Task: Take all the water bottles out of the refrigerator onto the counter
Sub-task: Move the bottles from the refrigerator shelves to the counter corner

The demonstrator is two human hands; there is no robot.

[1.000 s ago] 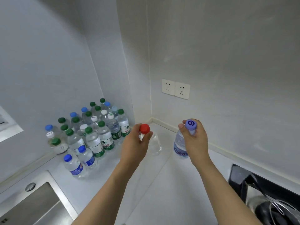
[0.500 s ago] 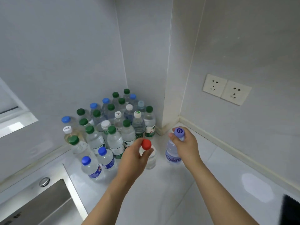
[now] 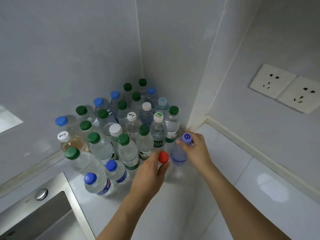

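My left hand (image 3: 150, 172) grips a clear bottle by its neck, just under its red cap (image 3: 163, 157); the hand hides most of the bottle's body. My right hand (image 3: 197, 149) holds a purple-capped bottle (image 3: 178, 155) with a blue label by its top, upright, low over the white counter (image 3: 216, 187). Both bottles are at the right edge of a cluster of several water bottles (image 3: 121, 134) with green, blue and white caps standing in the counter's corner. The refrigerator is out of view.
A steel sink (image 3: 39, 220) with a round plug lies at the lower left, close to the nearest blue-capped bottles. Tiled walls close the corner behind the cluster. A double wall socket (image 3: 284, 88) is on the right wall. Bare counter stretches right of my hands.
Both hands moved left and down with their bottles toward the cluster in the corner. The view turned left, so the stove at the lower right has left the frame.
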